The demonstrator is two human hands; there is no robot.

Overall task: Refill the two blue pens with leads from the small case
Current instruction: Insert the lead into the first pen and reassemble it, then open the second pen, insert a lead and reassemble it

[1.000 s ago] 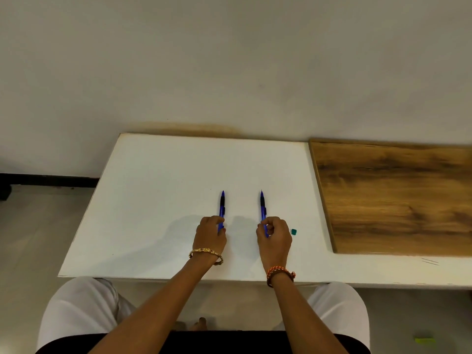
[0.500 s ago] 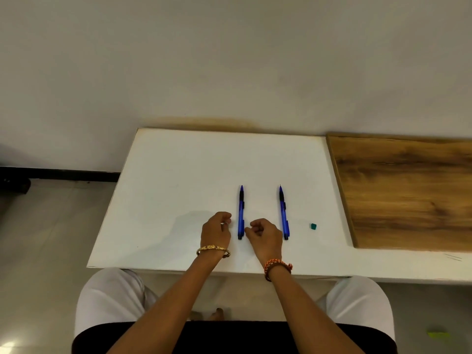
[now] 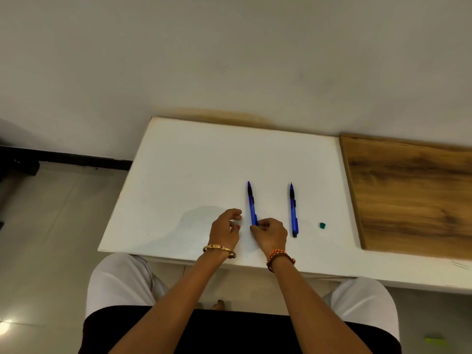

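Note:
Two blue pens lie side by side on the white table (image 3: 194, 159), tips pointing away from me. My right hand (image 3: 271, 233) pinches the near end of the left pen (image 3: 251, 203), which still rests on the table. The right pen (image 3: 293, 212) lies free. Just left of the left pen, my left hand (image 3: 224, 229) has its fingers curled around a small clear object (image 3: 236, 222); it looks like the small case, but it is mostly hidden. A tiny green piece (image 3: 322, 225) sits on the table to the right of the pens.
A brown wooden board (image 3: 413, 198) covers the right part of the table. The table's near edge runs just behind my wrists, above my lap. A wall stands behind the table, and grey floor lies to the left.
One second ago each hand held the near end of a pen. Both let go; my right hand moved from the right pen to the left pen's end, and my left hand shifted left.

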